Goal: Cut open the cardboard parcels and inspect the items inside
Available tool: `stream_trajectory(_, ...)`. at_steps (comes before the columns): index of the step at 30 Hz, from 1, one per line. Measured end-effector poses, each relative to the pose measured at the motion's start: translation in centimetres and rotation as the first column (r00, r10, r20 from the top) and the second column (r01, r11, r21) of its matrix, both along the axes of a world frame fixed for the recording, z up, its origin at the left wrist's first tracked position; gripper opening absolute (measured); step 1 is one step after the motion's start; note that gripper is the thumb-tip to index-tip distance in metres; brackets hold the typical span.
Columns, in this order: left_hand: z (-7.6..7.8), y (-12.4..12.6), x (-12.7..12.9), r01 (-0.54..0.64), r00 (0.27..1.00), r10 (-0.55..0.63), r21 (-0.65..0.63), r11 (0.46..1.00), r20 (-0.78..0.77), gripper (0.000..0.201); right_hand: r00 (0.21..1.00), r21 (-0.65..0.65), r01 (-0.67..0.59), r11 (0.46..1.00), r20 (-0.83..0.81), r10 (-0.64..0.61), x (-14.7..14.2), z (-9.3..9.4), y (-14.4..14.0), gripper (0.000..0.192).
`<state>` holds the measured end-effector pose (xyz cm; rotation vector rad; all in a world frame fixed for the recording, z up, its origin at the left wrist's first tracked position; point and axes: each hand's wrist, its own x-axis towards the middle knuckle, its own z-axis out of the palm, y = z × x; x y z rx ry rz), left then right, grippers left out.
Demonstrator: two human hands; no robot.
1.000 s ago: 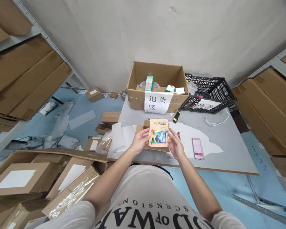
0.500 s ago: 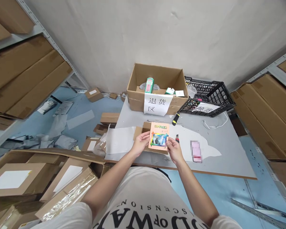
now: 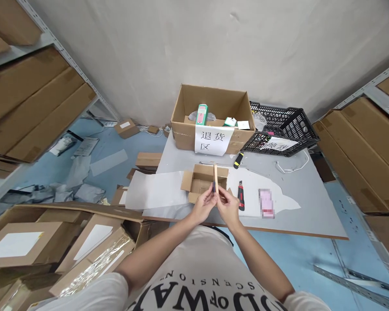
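Observation:
Edge-on to me stands a thin peach-coloured book, pinched from both sides at its lower end. My left hand is closed on its left face, my right hand on its right face. The picture on its cover is turned out of sight. Just behind the book lies a small open cardboard box, flaps spread, with a bare bottom showing. A red and black box cutter rests to the right of my right hand.
A large carton with a paper sign and a black plastic crate stand at the table's back. A yellow and black cutter and a pink phone-like item lie on the table. Cartons fill the left.
The book has turned from cover-facing to edge-on, and my hands have come together around it. The small box and the red cutter are now uncovered.

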<state>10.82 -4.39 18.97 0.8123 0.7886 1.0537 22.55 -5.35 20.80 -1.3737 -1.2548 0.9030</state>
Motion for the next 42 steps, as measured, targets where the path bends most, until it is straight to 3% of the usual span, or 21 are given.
stream_trajectory(3, 0.0, 0.2, -0.2, -0.079, 0.996, 0.080, -0.032, 0.996, 0.048, 0.044, 0.986, 0.124, -0.109, 0.986, 0.139, 0.092, -0.8, 0.3, -0.6, 0.039)
stream_trajectory(6, 0.2, 0.4, -0.5, -0.117, 0.979, 0.138, -0.141, 0.983, 0.147, 0.039, 0.961, 0.189, -0.221, 0.957, 0.210, 0.181, -0.7, 0.4, -0.9, 0.042)
stream_trajectory(8, 0.7, 0.5, -0.9, -0.088, 0.968, 0.129, -0.189, 0.978, 0.216, 0.038, 0.965, 0.197, -0.197, 0.960, 0.212, 0.155, -0.2, 0.3, -0.9, 0.039)
stream_trajectory(10, 1.2, 0.6, -1.5, -0.036, 0.955, 0.095, -0.209, 0.977, 0.281, 0.039, 0.982, 0.180, -0.081, 0.980, 0.181, 0.048, 0.5, 0.1, -0.7, 0.038)
stream_trajectory(13, 1.5, 0.6, -2.4, 0.064, 0.941, 0.016, -0.225, 0.972, 0.338, 0.037, 1.000, 0.030, 0.029, 0.999, -0.007, -0.029, 1.6, -0.3, -0.2, 0.051)
stream_trajectory(15, 1.4, 0.6, -2.8, 0.114, 0.937, -0.026, -0.232, 0.966, 0.350, 0.034, 0.971, -0.111, -0.073, 0.991, -0.234, 0.046, 2.1, -0.4, 0.0, 0.054)
stream_trajectory(18, 1.0, 0.5, -2.9, 0.151, 0.926, -0.055, -0.232, 0.961, 0.373, 0.030, 0.866, -0.224, -0.229, 0.947, -0.492, 0.092, 2.1, -0.7, -0.2, 0.044)
stream_trajectory(25, 0.7, 0.7, -2.6, 0.152, 0.927, -0.057, -0.233, 0.961, 0.370, 0.031, 0.818, -0.291, -0.180, 0.940, -0.575, -0.022, 1.8, -0.7, -0.5, 0.043)
stream_trajectory(30, 0.2, 1.2, -2.8, -0.034, 0.985, 0.069, -0.214, 0.976, 0.160, 0.043, 0.889, -0.305, -0.042, 0.951, -0.446, -0.104, 2.5, -0.4, -0.2, 0.051)
stream_trajectory(33, 0.0, 0.8, -2.4, -0.140, 0.990, 0.139, -0.125, 0.982, -0.019, 0.054, 0.939, -0.246, 0.021, 0.969, -0.327, -0.104, 2.6, -0.4, -0.1, 0.053)
stream_trajectory(38, 0.5, -0.3, -0.7, 0.001, 1.000, -0.001, -0.009, 1.000, 0.005, 0.064, 0.995, -0.109, 0.080, 0.991, -0.052, -0.086, 1.6, -0.7, -0.5, 0.046)
stream_trajectory(42, 0.8, -0.7, 0.2, -0.009, 0.995, 0.012, -0.024, 1.000, 0.101, 0.064, 0.951, 0.065, 0.041, 0.997, 0.302, -0.059, 0.7, -0.6, -1.1, 0.037)
